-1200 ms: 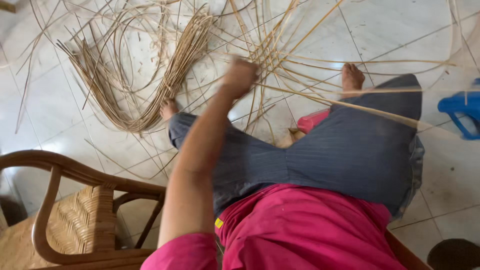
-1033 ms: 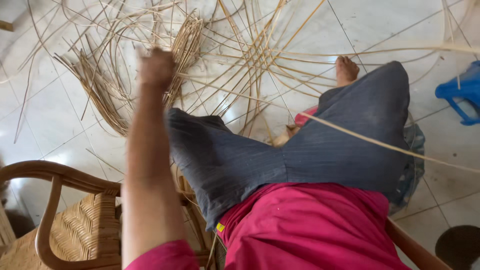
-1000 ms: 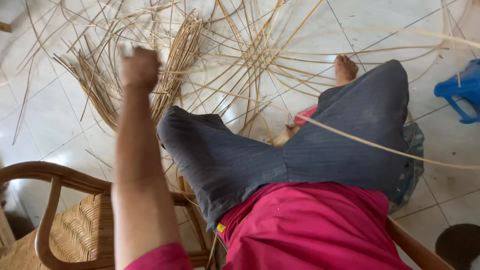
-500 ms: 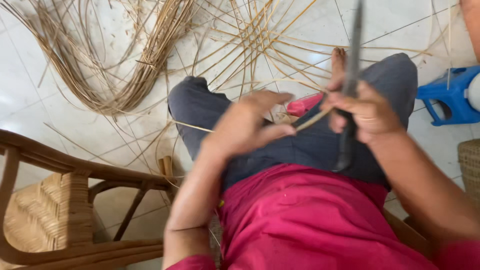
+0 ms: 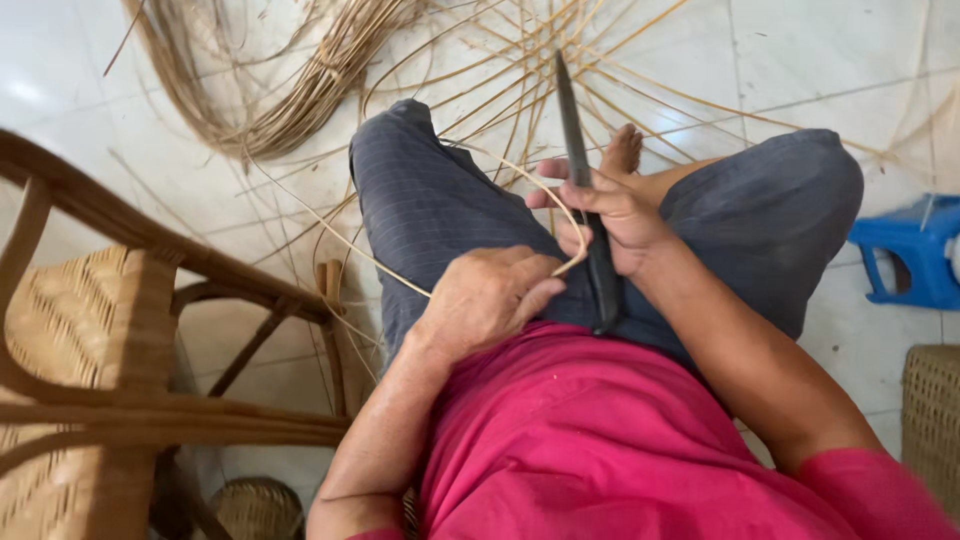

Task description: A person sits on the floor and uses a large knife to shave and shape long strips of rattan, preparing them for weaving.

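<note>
while the left edge cuts off most of the wooden chair (image 5: pixel 130 300) with its woven cane seat, a small round basket (image 5: pixel 255 505) beneath it sits half in shadow and is hard to make out. a bundle of loose cane strips (image 5: pixel 300 90) curls on the tiled floor (image 5: pixel 820 50) above, its ends running out of view at the top. the left hand (image 5: pixel 485 300) rests on the lap, its grip pressed together on a thin pale cane strand (image 5: pixel 400 275); the pinch point itself is hidden under the curled fingers. the strand runs up-left across the grey trouser leg and loops over toward the right hand (image 5: pixel 615 215). that hand's grip is wrapped around a long dark blade (image 5: pixel 585 190), held nearly upright over the lap, its lower end buried against the pink shirt. at the right edge a blue plastic stool (image 5: pixel 910 255) and another woven basket (image 5: pixel 935 420) are both cut off.
</note>
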